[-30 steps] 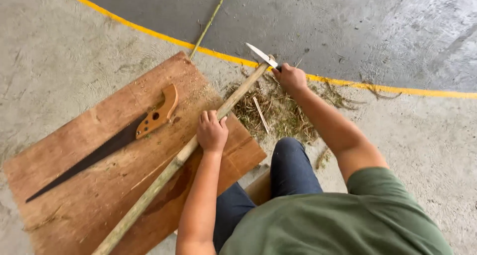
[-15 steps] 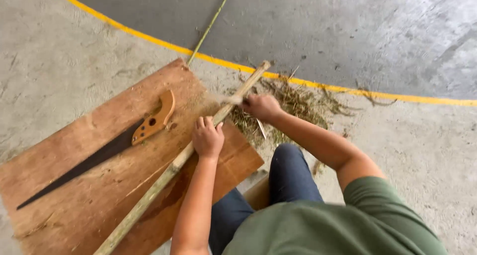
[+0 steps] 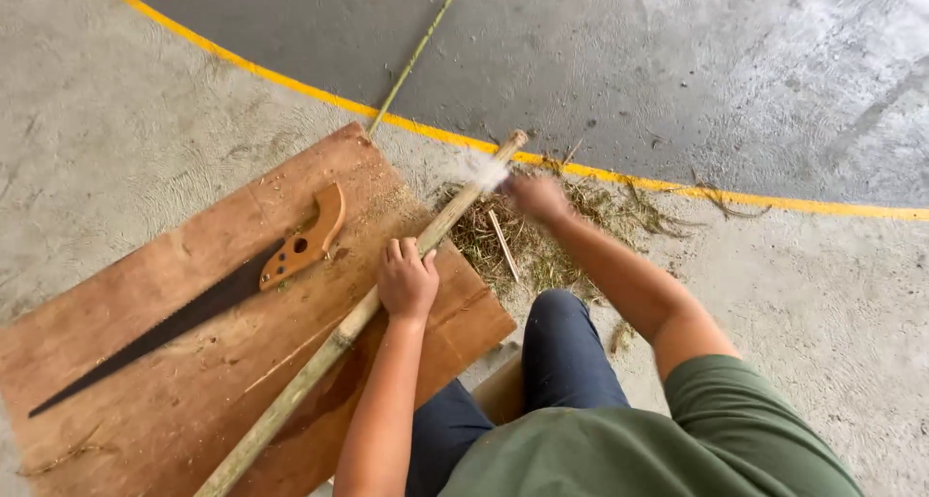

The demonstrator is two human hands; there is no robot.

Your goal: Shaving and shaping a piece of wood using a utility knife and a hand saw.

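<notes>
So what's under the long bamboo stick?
The bamboo stick lies on a brown wooden board, beside a saw. Its far end sticks out over dry grass scraps on the concrete floor. The left hand covers one spot.

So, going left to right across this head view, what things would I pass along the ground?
Hand saw on the wooden board → left hand gripping the bamboo pole → right hand, blurred, by the pole's far end → pile of shavings → yellow floor line.
</notes>
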